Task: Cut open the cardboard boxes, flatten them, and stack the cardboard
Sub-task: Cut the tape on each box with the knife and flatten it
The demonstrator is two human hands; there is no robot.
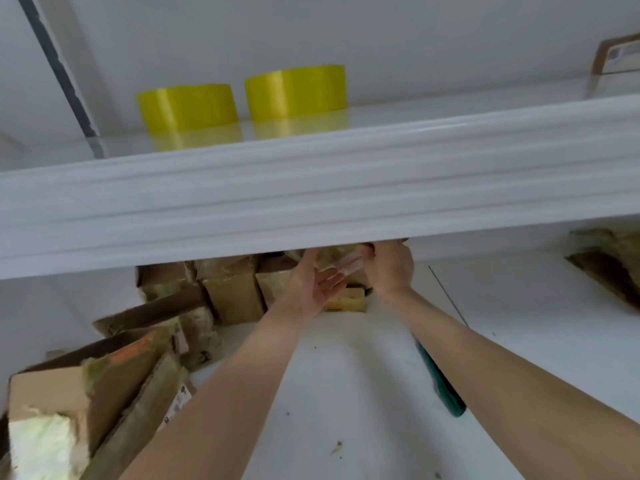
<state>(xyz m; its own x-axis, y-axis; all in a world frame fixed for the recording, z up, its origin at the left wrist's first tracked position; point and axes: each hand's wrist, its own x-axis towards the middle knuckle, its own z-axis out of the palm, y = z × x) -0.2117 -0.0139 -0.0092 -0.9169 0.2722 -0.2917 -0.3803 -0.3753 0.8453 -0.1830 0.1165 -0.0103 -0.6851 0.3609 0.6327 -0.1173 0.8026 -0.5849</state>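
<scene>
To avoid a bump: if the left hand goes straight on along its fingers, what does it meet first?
Most likely the small taped box that the right hand grips; depth under the shelf is unclear.

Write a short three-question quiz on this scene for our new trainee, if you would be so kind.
1. True or false: two yellow tape rolls stand on the white shelf above the hands.
2. Where is the green-handled tool? A) on the shelf; B) lying on the table, partly under the right forearm; C) inside a box.
3. Fill in: the right hand grips a small box, while the ____ hand beside it has straight fingers.

Key: 1 true; 2 B; 3 left, meaning the left hand.
</scene>
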